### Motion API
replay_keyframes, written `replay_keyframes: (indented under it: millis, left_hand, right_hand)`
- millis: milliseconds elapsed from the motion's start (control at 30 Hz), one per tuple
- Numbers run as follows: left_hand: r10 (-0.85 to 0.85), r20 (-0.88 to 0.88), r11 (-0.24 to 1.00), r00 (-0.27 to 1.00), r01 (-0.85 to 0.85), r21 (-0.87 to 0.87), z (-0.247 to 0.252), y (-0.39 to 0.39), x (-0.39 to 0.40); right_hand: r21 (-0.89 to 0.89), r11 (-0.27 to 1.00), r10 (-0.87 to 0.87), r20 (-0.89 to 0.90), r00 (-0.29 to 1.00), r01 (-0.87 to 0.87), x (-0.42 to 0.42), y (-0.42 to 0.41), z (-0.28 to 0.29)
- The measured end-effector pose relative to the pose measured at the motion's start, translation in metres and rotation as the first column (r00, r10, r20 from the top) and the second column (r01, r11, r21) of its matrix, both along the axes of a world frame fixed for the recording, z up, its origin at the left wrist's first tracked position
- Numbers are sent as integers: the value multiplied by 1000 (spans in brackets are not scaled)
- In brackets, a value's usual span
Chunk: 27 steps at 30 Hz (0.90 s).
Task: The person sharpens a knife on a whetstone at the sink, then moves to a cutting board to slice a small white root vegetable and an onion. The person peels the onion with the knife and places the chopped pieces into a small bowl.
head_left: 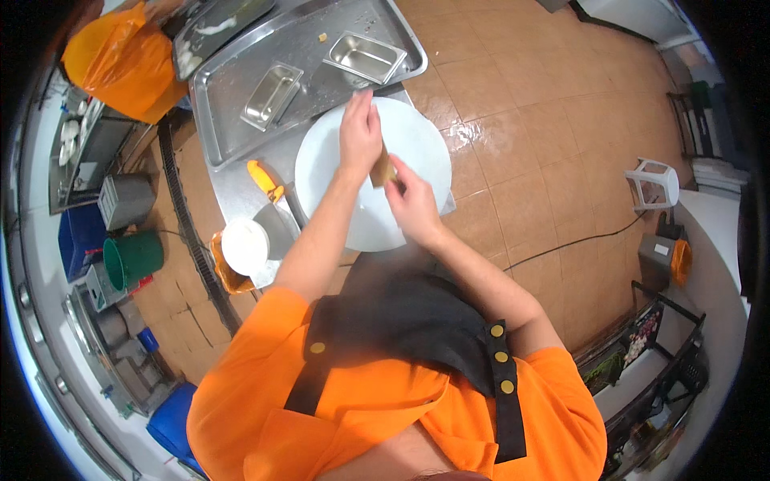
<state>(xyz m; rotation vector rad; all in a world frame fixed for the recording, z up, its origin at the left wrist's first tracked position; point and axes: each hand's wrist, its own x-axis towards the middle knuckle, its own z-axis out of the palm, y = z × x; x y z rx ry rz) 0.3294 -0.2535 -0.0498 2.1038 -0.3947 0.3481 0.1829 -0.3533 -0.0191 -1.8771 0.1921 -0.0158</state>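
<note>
Over a round white board [325, 204] on the metal table, my right hand [414, 201] pinches the near end of a small brown object [381, 169]; its kind is unclear. My left hand [362, 137] lies along the object's left side with its fingers stretched forward; whether it grips the object is hidden. Left of the board rests a knife with a yellow handle [262, 177], its blade partly behind my left forearm. A round white container [245, 246] stands near the table's left corner. Two small steel pans [272, 96] [367, 57] sit in a large metal tray [207, 120].
At the upper left, another person in an orange plastic apron [123, 66] is beside a dark tray [222, 30] holding whitish pieces. A green bin [133, 260] and a grey bin [126, 201] stand at the left. A cable [568, 243] crosses the tiled floor towards a white stool [652, 183].
</note>
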Motion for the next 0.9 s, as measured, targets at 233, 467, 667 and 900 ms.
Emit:
replay_keyframes:
  millis: [233,467,667,900]
  left_hand:
    - [-21,-189,1000,982,23,11,-9,-16,174]
    - [-27,-150,999,988,33,36,-17,-23,232]
    - [-292,460,898,838,76,433,-46,30,238]
    - [-281,-213,842,936,346,413,15,14,79]
  right_hand:
    - [220,952,-183,-147,972,213,57,-5,46]
    - [61,870,-471,-187,862,489,-27,-46,18]
    - [41,837,-538,-111,835,545,-90,-69,16]
    - [-109,703,-710,-57,702,703,-201,-121,-22]
